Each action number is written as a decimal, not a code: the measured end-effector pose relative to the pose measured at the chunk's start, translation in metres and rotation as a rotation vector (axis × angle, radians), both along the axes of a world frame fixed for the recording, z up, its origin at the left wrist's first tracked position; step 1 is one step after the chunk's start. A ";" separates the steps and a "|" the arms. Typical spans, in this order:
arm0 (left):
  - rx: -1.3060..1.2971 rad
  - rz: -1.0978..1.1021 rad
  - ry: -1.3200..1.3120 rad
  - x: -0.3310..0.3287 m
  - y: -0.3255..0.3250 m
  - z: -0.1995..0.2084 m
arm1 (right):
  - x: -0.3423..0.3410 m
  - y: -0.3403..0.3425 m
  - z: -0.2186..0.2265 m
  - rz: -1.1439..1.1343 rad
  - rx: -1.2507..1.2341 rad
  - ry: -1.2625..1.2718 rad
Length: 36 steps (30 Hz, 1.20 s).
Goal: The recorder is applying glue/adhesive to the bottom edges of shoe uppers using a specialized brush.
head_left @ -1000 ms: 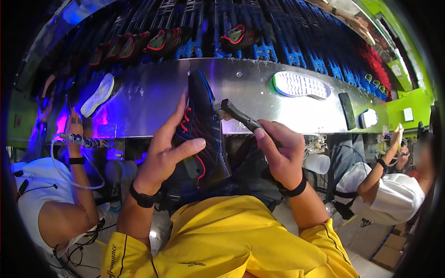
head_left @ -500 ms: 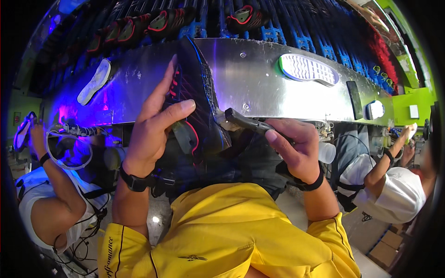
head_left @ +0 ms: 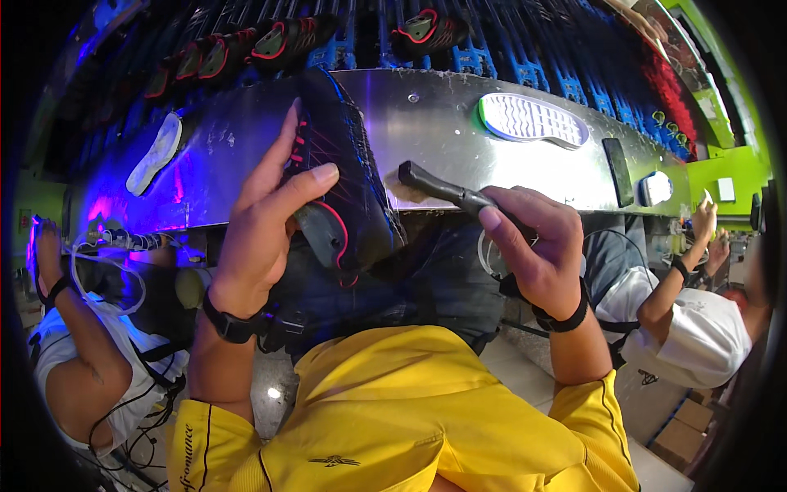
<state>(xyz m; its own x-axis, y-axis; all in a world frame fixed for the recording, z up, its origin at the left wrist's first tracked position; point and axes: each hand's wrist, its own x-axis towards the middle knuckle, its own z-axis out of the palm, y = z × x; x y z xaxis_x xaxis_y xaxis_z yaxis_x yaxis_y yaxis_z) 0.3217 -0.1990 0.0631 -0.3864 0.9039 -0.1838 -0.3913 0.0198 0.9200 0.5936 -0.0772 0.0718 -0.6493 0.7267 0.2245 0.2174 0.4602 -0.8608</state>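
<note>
Remotely, I see the left hand [head_left: 266, 215], half-curled, gripping the black shoe [head_left: 351, 168] at eleven o'clock, seemingly to present its side to the brush [head_left: 443, 189] the right hand [head_left: 541, 248] clasps at three.

Bench [head_left: 459, 152]: shiny metal, violet-lit toward its left end.
Pale sole [head_left: 154, 154]: slanted near that left end.
Treaded sole [head_left: 537, 120]: white, green-tipped, right of middle by the far edge.
Black slab [head_left: 617, 172]: near the right end, beside a white rounded piece [head_left: 656, 189].
Rails [head_left: 531, 72]: beyond the far edge, bearing red-collared black shoes [head_left: 434, 34].
Cartons [head_left: 689, 426]: brown, on the floor, right.
</note>
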 end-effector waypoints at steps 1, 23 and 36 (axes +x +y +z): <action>0.002 -0.022 0.035 0.003 -0.001 0.005 | -0.001 0.001 -0.001 -0.006 0.004 0.012; -0.075 0.049 -0.067 0.003 0.004 0.006 | 0.018 0.003 0.005 0.073 -0.063 0.009; -0.310 -0.067 -0.233 0.012 0.001 0.024 | 0.009 0.041 0.034 0.091 0.337 0.044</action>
<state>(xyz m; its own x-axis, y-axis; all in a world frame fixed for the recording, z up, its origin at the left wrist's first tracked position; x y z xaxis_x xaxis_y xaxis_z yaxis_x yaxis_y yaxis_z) 0.3340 -0.1979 0.0869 -0.2441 0.8135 -0.5278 -0.5777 0.3152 0.7529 0.6024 -0.0360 0.1060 -0.6927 0.5461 0.4711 0.1285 0.7362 -0.6645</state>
